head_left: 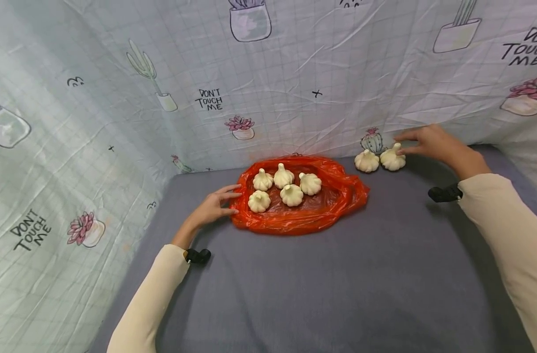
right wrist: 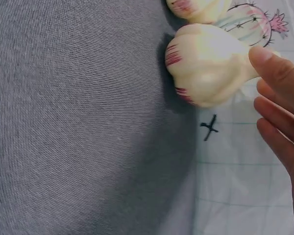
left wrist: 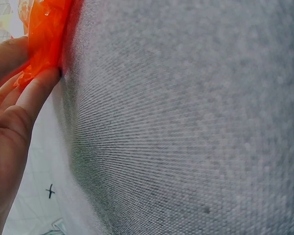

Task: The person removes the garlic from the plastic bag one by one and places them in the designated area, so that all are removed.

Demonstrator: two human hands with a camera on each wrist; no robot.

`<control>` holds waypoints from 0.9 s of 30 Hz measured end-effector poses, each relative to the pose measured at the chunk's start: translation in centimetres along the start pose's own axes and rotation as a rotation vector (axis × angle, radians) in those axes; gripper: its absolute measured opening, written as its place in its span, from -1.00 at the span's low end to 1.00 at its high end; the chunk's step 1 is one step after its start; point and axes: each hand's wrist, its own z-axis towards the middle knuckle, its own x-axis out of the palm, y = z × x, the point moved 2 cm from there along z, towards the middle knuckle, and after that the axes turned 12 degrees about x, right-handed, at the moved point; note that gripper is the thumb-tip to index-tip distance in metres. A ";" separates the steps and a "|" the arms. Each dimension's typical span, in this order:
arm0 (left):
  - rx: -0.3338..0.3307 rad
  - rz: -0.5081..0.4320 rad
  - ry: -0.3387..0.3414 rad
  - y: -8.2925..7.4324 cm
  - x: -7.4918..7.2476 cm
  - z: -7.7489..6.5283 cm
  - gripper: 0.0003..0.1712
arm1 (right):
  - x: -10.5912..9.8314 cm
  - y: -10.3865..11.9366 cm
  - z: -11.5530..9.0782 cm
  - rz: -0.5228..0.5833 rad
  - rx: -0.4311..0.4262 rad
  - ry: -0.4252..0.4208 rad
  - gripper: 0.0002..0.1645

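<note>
A red plastic bag (head_left: 286, 225) lies spread on the table with its rim opened out, and several garlic bulbs (head_left: 292, 195) sit inside it. At the bag's left edge my left hand (head_left: 212, 207) touches the plastic with spread, fairly straight fingers; the left wrist view shows the thumb (left wrist: 39, 90) against the orange-red film. My right hand (head_left: 431, 142) is at a garlic bulb (head_left: 392, 159) standing on the table, its thumb (right wrist: 272, 66) overlapping the stem and the other fingers extended behind. Just left of that bulb stands another garlic bulb (head_left: 366, 161).
A grey cloth covers the table (head_left: 321, 289). Behind and to the left hangs a pale curtain (head_left: 286, 98) printed with cacti and lettering, meeting the table's back edge close behind the bag and the two bulbs. Each wrist wears a black camera strap (head_left: 445, 193).
</note>
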 end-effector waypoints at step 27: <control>0.006 -0.011 0.004 0.8 -0.2 0.2 -0.37 | -0.5 10.0 0.7 0.131 -0.341 0.053 -0.64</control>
